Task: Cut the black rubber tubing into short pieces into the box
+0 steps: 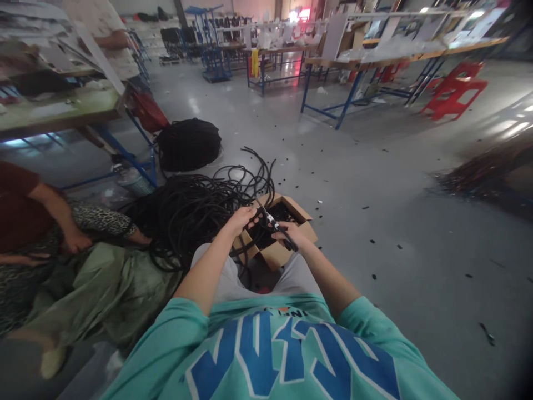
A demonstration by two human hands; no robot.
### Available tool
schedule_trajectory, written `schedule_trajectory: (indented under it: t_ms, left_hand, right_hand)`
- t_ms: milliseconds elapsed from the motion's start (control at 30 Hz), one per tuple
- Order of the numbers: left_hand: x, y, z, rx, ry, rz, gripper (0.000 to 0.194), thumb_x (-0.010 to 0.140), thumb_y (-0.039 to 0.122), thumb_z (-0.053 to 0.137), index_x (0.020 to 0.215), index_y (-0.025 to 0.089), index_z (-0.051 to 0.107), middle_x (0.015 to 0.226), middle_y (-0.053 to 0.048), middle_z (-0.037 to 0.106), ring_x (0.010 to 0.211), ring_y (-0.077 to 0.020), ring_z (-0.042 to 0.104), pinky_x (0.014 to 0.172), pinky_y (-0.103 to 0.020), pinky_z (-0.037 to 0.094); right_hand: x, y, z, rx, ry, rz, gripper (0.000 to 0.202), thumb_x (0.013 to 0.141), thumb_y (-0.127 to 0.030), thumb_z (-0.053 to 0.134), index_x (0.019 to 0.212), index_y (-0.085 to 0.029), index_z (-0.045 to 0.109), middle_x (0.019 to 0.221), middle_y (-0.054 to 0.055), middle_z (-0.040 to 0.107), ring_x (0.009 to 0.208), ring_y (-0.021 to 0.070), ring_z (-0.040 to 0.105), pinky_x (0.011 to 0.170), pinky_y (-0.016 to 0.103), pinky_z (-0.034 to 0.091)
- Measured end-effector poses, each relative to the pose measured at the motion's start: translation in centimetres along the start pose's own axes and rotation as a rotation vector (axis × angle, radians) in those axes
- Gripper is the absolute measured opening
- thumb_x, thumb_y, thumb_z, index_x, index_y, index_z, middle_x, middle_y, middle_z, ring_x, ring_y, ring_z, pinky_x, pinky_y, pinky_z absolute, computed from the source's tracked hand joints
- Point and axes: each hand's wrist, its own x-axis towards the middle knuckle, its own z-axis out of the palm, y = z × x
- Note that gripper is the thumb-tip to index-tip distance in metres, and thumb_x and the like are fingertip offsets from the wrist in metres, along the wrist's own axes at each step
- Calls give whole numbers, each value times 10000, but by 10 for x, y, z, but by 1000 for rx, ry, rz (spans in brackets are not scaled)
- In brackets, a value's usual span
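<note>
My right hand (289, 233) is closed around a slim black-handled tool (271, 220) with a white band and a narrow metal tip, perhaps a cutter. The tip points forward and left, towards my left hand (244, 218). My left hand is closed on a piece of black tubing (257, 214) beside the tip, its end partly hidden by my fingers. Beneath both hands stands an open cardboard box (277, 255) between my knees, with small dark pieces inside. A large tangle of black tubing (187, 205) lies to the left of the box.
A co-worker sits at the left, with a hand (78, 240) on the lap. Behind the tangle is a black bundle (189, 144). Workbenches (328, 64), red stools (453, 91) and a blue rack (212, 50) stand farther off. Small black scraps dot the grey floor (375, 183).
</note>
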Motion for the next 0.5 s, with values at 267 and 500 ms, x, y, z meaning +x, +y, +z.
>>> schedule_trajectory:
  t_ms: [267,500]
  left_hand:
    - [0,5,0,-133,72,32,107,629,138,597,715,96,548,600,0,558,431,-51,470,412,-182,334]
    - [-29,7,5,-57,240,167,246,588,148,619,831,119,590,610,10,582,495,-75,524,465,-193,377]
  right_hand:
    - [0,-12,-4,77,84,-32,513,526,-229,629,1022,-118,560,485,-64,481,410,72,417,412,203,316]
    - [-16,14,-8,0,-60,-65,560,509,-200,631,1064,-169,567,709,-23,560,664,108,504,660,245,405]
